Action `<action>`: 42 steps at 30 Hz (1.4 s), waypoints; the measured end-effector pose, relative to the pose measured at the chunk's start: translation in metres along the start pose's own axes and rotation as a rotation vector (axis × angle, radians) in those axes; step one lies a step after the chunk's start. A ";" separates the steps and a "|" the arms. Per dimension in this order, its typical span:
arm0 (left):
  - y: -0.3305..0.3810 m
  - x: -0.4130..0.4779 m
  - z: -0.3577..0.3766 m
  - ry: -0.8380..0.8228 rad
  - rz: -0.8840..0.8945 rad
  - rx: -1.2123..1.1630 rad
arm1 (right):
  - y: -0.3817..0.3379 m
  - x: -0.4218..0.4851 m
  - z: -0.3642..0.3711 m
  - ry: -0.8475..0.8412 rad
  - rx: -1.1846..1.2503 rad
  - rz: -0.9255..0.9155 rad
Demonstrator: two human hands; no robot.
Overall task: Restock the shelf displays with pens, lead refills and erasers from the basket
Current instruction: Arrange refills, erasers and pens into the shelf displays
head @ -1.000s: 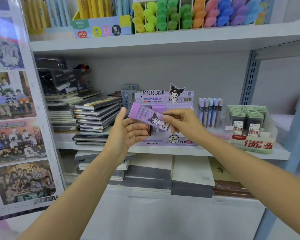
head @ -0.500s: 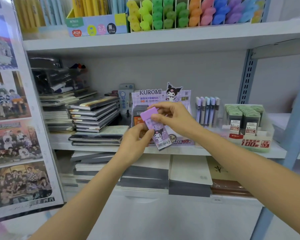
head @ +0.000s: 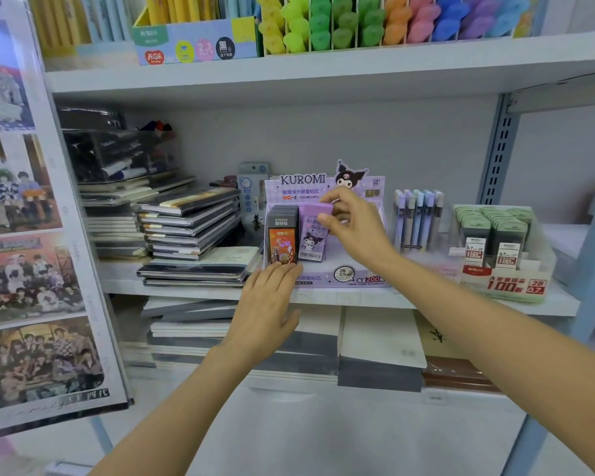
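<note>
1. Lead refill case (head: 311,240): purple, upright in the Kuromi display box (head: 344,278) on the shelf (head: 358,298), just beside the dark cases (head: 282,240).
2. Right hand (head: 354,231): thumb and fingers pinch the case's top end.
3. Left hand (head: 268,304): fingers straight, together, touching the box front.
4. Handling, judged: light, rigid, smooth plastic; grip the narrow sides near the top.

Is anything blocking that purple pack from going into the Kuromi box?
Nothing visible does. The right hand pinches the purple pack, already upright in the Kuromi box beside the dark packs; the left hand rests at the box front.
</note>
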State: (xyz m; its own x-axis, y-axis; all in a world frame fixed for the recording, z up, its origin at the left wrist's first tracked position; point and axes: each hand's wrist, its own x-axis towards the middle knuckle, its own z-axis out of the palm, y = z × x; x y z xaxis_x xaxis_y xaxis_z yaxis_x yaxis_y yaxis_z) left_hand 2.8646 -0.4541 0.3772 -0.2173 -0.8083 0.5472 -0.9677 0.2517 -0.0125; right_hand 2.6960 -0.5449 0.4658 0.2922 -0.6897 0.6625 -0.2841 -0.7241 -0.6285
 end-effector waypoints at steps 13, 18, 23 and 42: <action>0.001 0.000 0.004 0.037 0.001 -0.027 | 0.004 0.023 0.006 -0.109 -0.204 -0.104; 0.001 0.000 0.004 0.029 -0.012 -0.030 | 0.010 0.023 -0.001 -0.077 -0.156 -0.068; 0.002 0.000 0.004 0.021 -0.023 -0.038 | 0.012 0.020 0.010 -0.048 -0.315 -0.151; 0.040 -0.074 0.082 0.341 -0.122 -0.199 | 0.025 -0.125 0.053 -0.024 -0.188 -0.428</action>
State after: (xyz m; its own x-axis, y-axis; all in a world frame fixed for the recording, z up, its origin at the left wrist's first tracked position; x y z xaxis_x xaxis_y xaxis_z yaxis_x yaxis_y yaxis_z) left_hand 2.8310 -0.4284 0.2674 -0.0158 -0.6244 0.7810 -0.9329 0.2902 0.2131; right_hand 2.7005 -0.4771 0.3452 0.4400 -0.3305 0.8350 -0.2935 -0.9317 -0.2141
